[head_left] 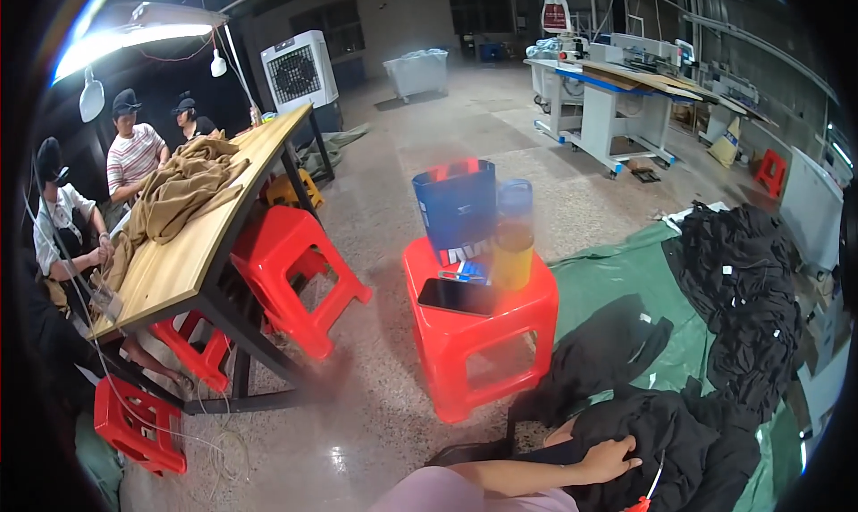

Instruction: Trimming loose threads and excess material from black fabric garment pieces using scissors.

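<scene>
My left hand [609,459] reaches in at the lower edge, its fingers closed on a black cloth garment [657,423] in my lap area. Just beside it is a pair of scissors or snips with a red handle [640,505] and a thin metal blade pointing up; the lower part is cut off by the frame. My right hand does not show. More black garments [746,306] lie heaped on a green sheet [617,284] to the right.
A red stool [431,360] ahead bears a phone [454,297], a blue container [454,210] and a bottle of yellow liquid [513,255]. Left, people work at a wooden table [192,271] with brown cloth [183,190]; red stools [299,280] stand beside it. Sewing tables [594,119] stand far right.
</scene>
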`<action>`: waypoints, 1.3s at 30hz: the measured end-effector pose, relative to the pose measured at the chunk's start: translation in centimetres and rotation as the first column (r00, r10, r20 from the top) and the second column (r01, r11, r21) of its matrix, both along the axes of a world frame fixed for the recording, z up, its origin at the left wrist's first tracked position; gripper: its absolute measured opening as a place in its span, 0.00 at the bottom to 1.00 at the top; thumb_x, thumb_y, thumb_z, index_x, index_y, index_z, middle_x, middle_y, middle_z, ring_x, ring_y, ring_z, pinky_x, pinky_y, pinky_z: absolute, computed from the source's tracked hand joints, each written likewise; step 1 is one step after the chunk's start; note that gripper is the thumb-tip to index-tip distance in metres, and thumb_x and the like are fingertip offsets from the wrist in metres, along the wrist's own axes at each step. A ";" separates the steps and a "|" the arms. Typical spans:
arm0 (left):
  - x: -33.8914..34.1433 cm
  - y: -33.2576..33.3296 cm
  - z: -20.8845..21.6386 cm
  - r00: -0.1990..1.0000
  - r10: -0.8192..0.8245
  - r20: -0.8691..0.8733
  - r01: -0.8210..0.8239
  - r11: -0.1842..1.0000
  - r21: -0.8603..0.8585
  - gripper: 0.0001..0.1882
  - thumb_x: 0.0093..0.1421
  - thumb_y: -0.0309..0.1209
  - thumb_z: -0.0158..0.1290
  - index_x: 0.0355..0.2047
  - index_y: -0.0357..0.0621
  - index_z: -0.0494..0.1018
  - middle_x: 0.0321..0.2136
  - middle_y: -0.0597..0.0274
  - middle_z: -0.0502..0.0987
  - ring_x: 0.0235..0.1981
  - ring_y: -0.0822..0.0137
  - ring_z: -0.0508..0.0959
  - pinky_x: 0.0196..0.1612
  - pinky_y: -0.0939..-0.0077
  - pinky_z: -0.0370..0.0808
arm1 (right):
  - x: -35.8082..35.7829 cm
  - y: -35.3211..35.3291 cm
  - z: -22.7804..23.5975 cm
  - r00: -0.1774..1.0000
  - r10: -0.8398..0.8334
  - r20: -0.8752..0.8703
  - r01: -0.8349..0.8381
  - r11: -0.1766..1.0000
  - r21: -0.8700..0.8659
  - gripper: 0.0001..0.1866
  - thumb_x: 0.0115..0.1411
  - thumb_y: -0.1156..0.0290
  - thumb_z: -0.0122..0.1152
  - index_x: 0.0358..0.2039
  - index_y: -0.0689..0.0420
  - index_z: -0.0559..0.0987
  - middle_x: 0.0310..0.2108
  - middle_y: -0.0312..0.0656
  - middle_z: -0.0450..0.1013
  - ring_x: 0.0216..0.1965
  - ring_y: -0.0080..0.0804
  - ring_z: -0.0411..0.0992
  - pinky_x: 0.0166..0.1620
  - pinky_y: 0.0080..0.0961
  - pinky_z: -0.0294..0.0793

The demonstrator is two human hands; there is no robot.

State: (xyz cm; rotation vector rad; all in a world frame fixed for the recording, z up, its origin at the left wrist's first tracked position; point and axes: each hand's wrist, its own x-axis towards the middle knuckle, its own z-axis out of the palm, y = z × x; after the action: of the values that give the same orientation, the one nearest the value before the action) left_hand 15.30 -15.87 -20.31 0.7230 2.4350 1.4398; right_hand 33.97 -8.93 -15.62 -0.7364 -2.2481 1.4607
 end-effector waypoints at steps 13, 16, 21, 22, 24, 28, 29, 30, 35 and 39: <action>-0.4 1.2 0.9 0.996 -0.031 0.088 0.042 0.991 -0.128 0.21 0.57 0.47 0.59 0.27 0.39 0.73 0.27 0.49 0.79 0.33 0.52 0.81 0.35 0.55 0.76 | -0.8 0.3 -1.2 0.984 0.041 -0.174 -0.025 0.995 0.094 0.20 0.64 0.68 0.60 0.53 0.65 0.72 0.41 0.46 0.76 0.40 0.36 0.75 0.46 0.29 0.74; -0.1 1.6 1.0 0.990 -0.093 0.110 0.107 0.986 -0.130 0.18 0.54 0.44 0.62 0.27 0.41 0.74 0.30 0.51 0.79 0.39 0.51 0.79 0.38 0.55 0.75 | -0.7 0.4 -2.5 0.991 -0.025 -0.133 0.023 1.000 -0.010 0.21 0.63 0.70 0.61 0.55 0.65 0.71 0.43 0.45 0.75 0.43 0.34 0.73 0.48 0.28 0.72; 0.2 2.3 -0.9 0.999 -0.020 0.040 0.022 0.998 -0.063 0.16 0.53 0.42 0.62 0.27 0.42 0.73 0.26 0.52 0.77 0.34 0.52 0.79 0.34 0.58 0.74 | -0.5 0.6 -3.3 0.998 -0.047 -0.050 0.037 0.985 -0.170 0.25 0.62 0.74 0.62 0.58 0.65 0.69 0.47 0.42 0.73 0.47 0.31 0.71 0.52 0.27 0.70; 0.3 2.3 -0.7 0.996 -0.023 0.083 0.026 0.999 -0.038 0.15 0.52 0.40 0.63 0.27 0.42 0.73 0.26 0.52 0.76 0.34 0.53 0.78 0.34 0.60 0.73 | -0.4 0.6 -3.1 0.997 -0.052 -0.050 0.042 0.984 -0.171 0.25 0.62 0.74 0.62 0.58 0.65 0.69 0.47 0.42 0.73 0.47 0.31 0.71 0.52 0.27 0.70; 0.7 1.8 -1.1 0.993 -0.049 0.111 0.039 0.995 0.090 0.15 0.52 0.38 0.63 0.27 0.41 0.72 0.26 0.52 0.75 0.32 0.54 0.77 0.33 0.62 0.72 | -0.3 0.6 -2.5 0.996 -0.062 -0.060 0.050 0.983 -0.179 0.24 0.62 0.74 0.61 0.57 0.64 0.70 0.44 0.41 0.72 0.45 0.31 0.70 0.51 0.28 0.70; 0.6 0.6 -1.7 0.897 -0.181 0.404 0.032 0.937 0.348 0.13 0.54 0.35 0.63 0.26 0.43 0.70 0.22 0.65 0.69 0.25 0.68 0.71 0.28 0.71 0.66 | -0.3 1.3 -2.4 0.989 -0.017 -0.149 -0.002 0.992 -0.127 0.28 0.61 0.76 0.61 0.61 0.64 0.65 0.48 0.44 0.71 0.47 0.33 0.69 0.54 0.27 0.68; 0.7 0.2 -1.4 0.768 -0.225 0.599 -0.030 0.922 0.386 0.13 0.55 0.36 0.63 0.25 0.44 0.69 0.20 0.68 0.68 0.24 0.72 0.70 0.27 0.72 0.65 | -0.3 1.5 -2.6 0.988 -0.019 -0.153 -0.002 0.991 -0.131 0.28 0.61 0.76 0.61 0.61 0.64 0.65 0.48 0.44 0.71 0.47 0.33 0.69 0.54 0.27 0.68; 0.7 0.1 -1.6 0.532 -0.301 0.791 -0.121 0.898 0.423 0.11 0.57 0.35 0.62 0.28 0.47 0.70 0.21 0.74 0.66 0.22 0.78 0.67 0.22 0.77 0.60 | -0.2 1.7 -2.7 0.988 -0.015 -0.153 -0.008 0.989 -0.147 0.29 0.61 0.76 0.61 0.62 0.64 0.64 0.48 0.45 0.70 0.48 0.33 0.69 0.54 0.28 0.68; 2.5 0.8 -4.3 0.499 -0.233 0.835 -0.221 0.897 0.382 0.11 0.56 0.31 0.62 0.34 0.47 0.70 0.22 0.73 0.68 0.21 0.78 0.66 0.21 0.80 0.59 | 0.6 1.4 -2.8 0.989 0.008 -0.145 -0.017 0.998 -0.057 0.28 0.61 0.76 0.61 0.61 0.64 0.64 0.47 0.44 0.70 0.46 0.34 0.70 0.51 0.27 0.71; 2.5 -0.6 -3.7 0.442 -0.325 0.836 -0.032 0.926 0.377 0.12 0.57 0.32 0.63 0.39 0.44 0.75 0.27 0.72 0.74 0.28 0.77 0.73 0.30 0.81 0.69 | 2.1 1.1 -4.0 0.988 -0.117 -0.097 0.097 0.977 -0.191 0.27 0.60 0.74 0.63 0.59 0.65 0.67 0.47 0.43 0.72 0.46 0.33 0.71 0.51 0.27 0.72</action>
State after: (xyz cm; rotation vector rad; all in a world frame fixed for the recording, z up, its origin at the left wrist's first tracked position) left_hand 17.76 -16.44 -23.99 0.0995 1.2591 1.5981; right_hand 36.08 -7.86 -19.61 -0.8008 -1.9796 1.6322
